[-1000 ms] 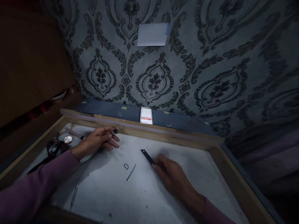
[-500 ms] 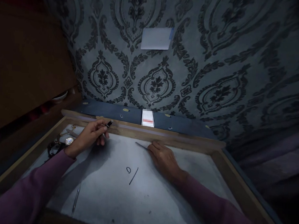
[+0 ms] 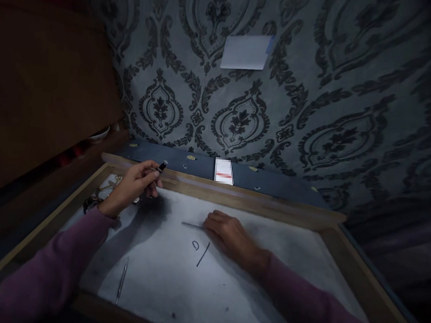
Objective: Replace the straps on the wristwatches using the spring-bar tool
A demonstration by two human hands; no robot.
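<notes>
My left hand (image 3: 133,185) is raised over the left back part of a shallow wooden tray (image 3: 330,221). Between its thumb and fingers it pinches a small black piece with a shiny silvery end (image 3: 163,166); its exact kind does not show. Low over the white sheet (image 3: 169,272) lining the tray, my right hand (image 3: 228,230) grips a thin, dark pointed tool (image 3: 191,225), whose tip points left. Just below that tool are a small dark ring shape (image 3: 195,245) and a slim dark stroke (image 3: 203,254); whether these are drawn or loose I cannot tell.
A slim metal pen-like tool (image 3: 121,282) lies front left on the sheet. Watch-like items, including a dark one (image 3: 91,203), sit in the left corner, partly behind my wrist. Beyond the back rim stands a small white-and-red box (image 3: 224,171), before patterned wallpaper (image 3: 191,87).
The view has shifted slightly left. My right hand has come nearer, and its tool now lies closer to the ring shape. My left hand still pinches the black piece.
</notes>
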